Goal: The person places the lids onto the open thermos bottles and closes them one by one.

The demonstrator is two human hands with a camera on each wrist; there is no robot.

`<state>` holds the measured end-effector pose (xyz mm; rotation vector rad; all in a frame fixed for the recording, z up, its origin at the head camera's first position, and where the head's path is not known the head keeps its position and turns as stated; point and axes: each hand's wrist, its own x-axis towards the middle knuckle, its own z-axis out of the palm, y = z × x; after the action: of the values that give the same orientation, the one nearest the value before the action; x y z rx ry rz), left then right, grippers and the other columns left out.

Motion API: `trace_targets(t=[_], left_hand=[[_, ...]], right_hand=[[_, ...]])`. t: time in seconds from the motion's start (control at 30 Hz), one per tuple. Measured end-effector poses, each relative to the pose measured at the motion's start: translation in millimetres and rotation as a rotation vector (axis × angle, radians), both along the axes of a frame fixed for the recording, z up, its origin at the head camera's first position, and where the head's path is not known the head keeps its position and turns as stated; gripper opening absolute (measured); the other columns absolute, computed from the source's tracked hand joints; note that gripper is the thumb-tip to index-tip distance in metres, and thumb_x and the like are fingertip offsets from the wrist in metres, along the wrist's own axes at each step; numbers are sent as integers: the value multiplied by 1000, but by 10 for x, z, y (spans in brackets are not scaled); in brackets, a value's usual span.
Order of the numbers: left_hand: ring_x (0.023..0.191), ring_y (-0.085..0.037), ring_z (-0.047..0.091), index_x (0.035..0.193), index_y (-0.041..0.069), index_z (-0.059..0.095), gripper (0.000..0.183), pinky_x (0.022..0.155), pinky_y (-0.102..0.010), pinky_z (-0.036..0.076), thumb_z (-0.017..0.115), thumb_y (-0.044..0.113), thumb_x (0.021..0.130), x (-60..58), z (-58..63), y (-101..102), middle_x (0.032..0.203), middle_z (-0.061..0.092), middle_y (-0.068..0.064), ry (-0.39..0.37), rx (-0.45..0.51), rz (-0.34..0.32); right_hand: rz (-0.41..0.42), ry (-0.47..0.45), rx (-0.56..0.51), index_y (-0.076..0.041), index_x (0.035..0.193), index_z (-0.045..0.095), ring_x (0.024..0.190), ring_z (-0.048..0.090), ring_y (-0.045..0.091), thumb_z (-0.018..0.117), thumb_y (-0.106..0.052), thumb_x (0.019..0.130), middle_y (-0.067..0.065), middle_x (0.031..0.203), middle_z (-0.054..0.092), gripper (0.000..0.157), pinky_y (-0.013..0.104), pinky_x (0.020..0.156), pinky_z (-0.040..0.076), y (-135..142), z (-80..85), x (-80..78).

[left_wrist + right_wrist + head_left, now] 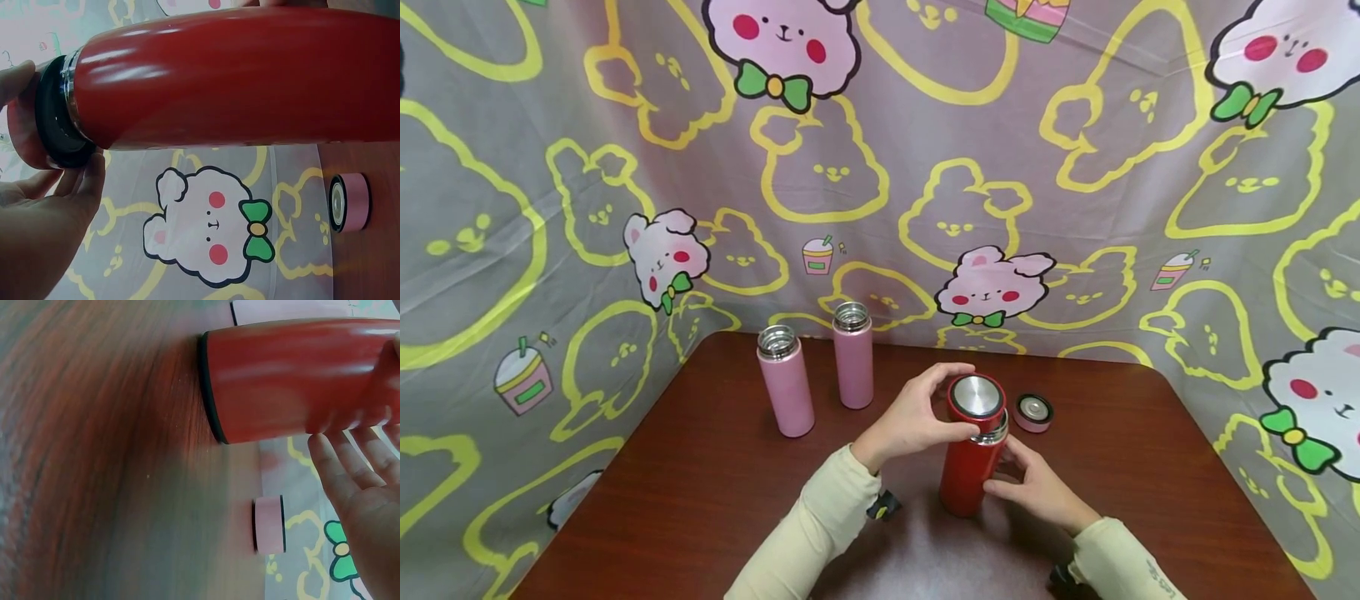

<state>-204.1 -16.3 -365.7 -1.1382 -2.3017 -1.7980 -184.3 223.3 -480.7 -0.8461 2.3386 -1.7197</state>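
A red thermos flask (967, 475) stands upright on the table in the head view. My left hand (917, 417) pinches its red lid (977, 397), which has a brushed steel top, between thumb and fingers. The lid sits at the flask's mouth, slightly tilted, and part of the steel neck (994, 433) shows beside it. In the left wrist view the lid's black inner ring (57, 119) faces the flask's mouth. Lower down, my right hand (1037, 487) grips the flask's body, thumb on the near side and fingers on the far right side.
Two pink flasks without lids, a nearer one (788, 387) and a farther one (853, 362), stand at the back left. A pink lid (1033, 412) lies underside up, right of the red flask. Patterned cloth (880, 242) hangs behind the brown table (700, 492).
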Motion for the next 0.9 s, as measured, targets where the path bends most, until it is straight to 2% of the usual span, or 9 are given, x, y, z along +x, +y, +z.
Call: trace_targets(t=[0.27,0.5,0.8,0.9], left_hand=[[101,-9,56,133,9,48,65,86,-26,48,78,15,76,-2,-2,39,120,56,2,3,-15,-31],[100,-9,57,133,12,48,64,83,-29,51,78,12,76,2,-17,57,118,56,2,-53,20,-53],[98,-8,58,131,13,49,63,79,-26,52,79,14,76,-1,-39,87,116,56,2,-24,1,-30],[98,-8,57,132,14,49,64,81,-25,51,80,15,76,3,-65,86,117,56,3,-37,-10,-26]], right_hand=[[7,28,-8,3,138,38,104,60,13,69,-3,84,12,118,61,62,28,88,48,7,-24,-17],[11,5,-26,2,139,37,107,59,13,69,-3,84,12,123,59,63,29,89,48,-3,-22,-20],[15,5,-21,1,137,40,107,59,13,68,-4,85,14,120,60,59,28,89,48,0,-17,-15],[21,-4,-18,2,138,38,107,59,13,68,-4,86,17,122,58,60,28,89,48,0,-8,-9]])
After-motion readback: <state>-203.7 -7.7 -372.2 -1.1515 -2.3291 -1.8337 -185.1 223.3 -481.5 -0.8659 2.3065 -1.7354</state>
